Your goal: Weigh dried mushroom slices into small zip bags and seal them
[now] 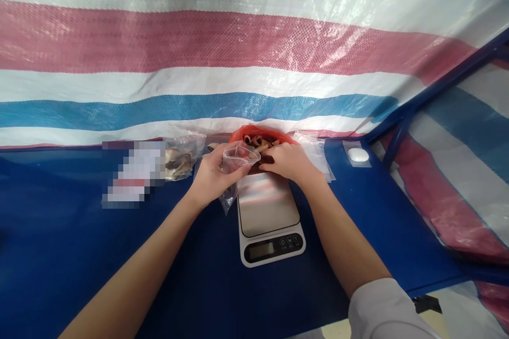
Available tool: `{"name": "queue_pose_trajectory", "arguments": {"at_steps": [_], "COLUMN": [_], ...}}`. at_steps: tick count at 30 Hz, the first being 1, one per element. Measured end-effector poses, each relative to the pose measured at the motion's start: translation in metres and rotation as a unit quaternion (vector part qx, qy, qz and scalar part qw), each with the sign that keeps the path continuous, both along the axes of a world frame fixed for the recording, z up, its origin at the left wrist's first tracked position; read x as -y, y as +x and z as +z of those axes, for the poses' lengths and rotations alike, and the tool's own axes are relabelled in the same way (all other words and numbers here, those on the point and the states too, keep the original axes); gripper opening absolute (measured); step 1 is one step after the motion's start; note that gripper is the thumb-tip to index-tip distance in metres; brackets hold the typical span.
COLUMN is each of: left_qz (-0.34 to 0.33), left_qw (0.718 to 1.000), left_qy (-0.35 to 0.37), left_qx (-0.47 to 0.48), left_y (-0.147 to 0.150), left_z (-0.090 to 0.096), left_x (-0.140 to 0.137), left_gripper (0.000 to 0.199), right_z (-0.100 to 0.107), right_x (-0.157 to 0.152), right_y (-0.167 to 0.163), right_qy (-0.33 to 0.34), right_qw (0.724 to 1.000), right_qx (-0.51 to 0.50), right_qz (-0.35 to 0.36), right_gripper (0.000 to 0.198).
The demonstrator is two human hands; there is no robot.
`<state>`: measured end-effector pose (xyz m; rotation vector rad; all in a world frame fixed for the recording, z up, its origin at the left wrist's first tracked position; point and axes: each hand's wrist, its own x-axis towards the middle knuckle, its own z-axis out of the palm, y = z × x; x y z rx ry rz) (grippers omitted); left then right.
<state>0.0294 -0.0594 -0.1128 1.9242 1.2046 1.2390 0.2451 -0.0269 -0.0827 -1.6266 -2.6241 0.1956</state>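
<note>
My left hand (212, 175) is closed on a clear plastic bag (240, 156), whose mouth gapes upward. The lower corner of this bag hangs beside the kitchen scale (267, 206). At the opening of a red plastic bag (254, 131) behind the scale is my right hand (288, 161), its fingers bent in among curled, pale brown dried slices (260, 142). What its fingertips grip is hidden. The scale has a shiny metal plate and a dark display panel at its front.
A clear bag with brownish pieces (178, 161) lies left of my hands, next to a blurred-out sheet (137, 175). On the right are flat clear bags (314, 151) and a white oval object (358, 154). Striped sheeting (199, 42) walls the blue table (191, 286) at the back.
</note>
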Motion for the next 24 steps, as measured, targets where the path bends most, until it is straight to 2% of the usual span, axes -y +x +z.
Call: {"name": "queue_pose_trajectory", "arguments": {"at_steps": [10,20,24], "left_qz": [-0.002,-0.004,0.000], "left_qw": [1.000,1.000,1.000], "left_qy": [-0.007,-0.004,-0.004], "left_qx": [0.007,0.006,0.007], "left_y": [0.001,0.003,0.003], "left_z": [0.002,0.004,0.004], "left_x": [0.001,0.003,0.003], "left_gripper": [0.050,0.050,0.053], "right_z": [-0.004,-0.007,-0.012], "right_x": [0.000,0.003,0.002], "right_y": [-0.004,-0.013,-0.015], "right_qy": [-0.003,0.005,0.014], "right_qw": [0.999,0.996,0.996], "right_qx": [0.045,0.072,0.070], "right_qz": [-0.020,-0.059,-0.050], "right_gripper": [0.028,0.040,0.039]}}
